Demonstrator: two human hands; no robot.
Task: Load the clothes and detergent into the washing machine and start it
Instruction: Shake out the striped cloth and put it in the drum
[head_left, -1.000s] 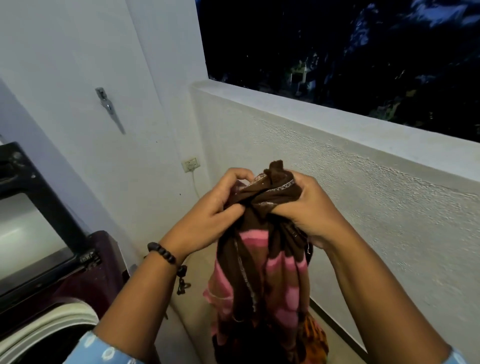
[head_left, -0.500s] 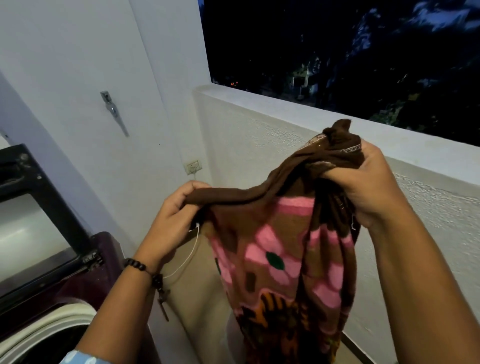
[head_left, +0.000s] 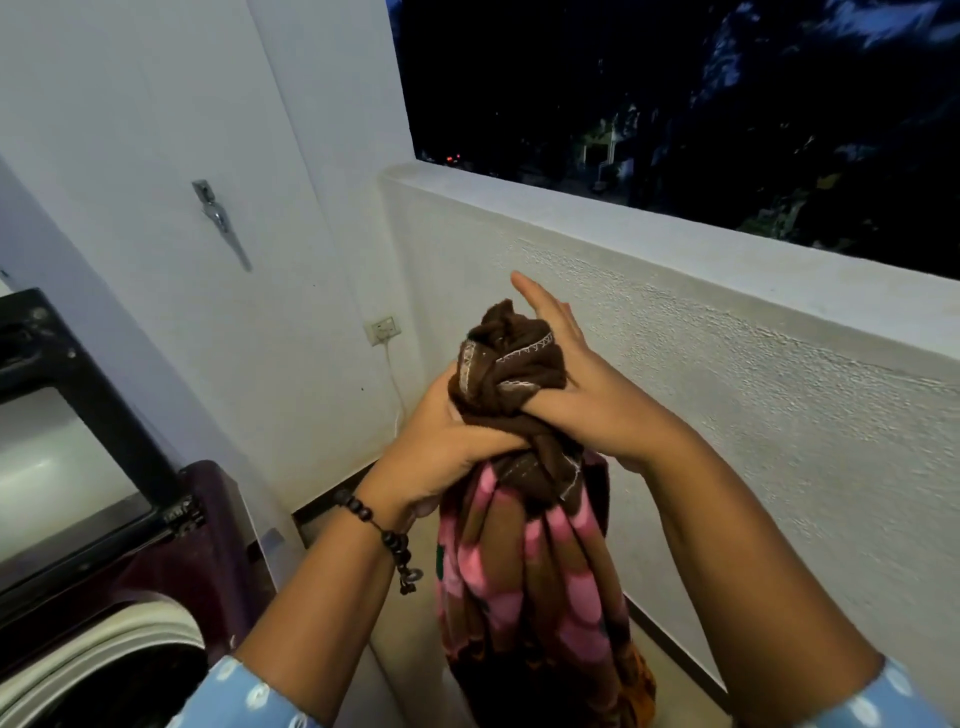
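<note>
Garment (head_left: 524, 525): bunched again since spread; my left hand (head_left: 452, 452) and right hand (head_left: 587, 410) grip top; hangs vertically, downward.

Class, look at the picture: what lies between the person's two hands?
In the head view, the bunched brown top of the garment sits between the left hand and right hand, both touching it; the pink patterned rest hangs below.

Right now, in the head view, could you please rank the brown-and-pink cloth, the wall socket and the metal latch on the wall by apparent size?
1. brown-and-pink cloth, largest, though nearest the camera.
2. metal latch.
3. wall socket, smallest.
</note>
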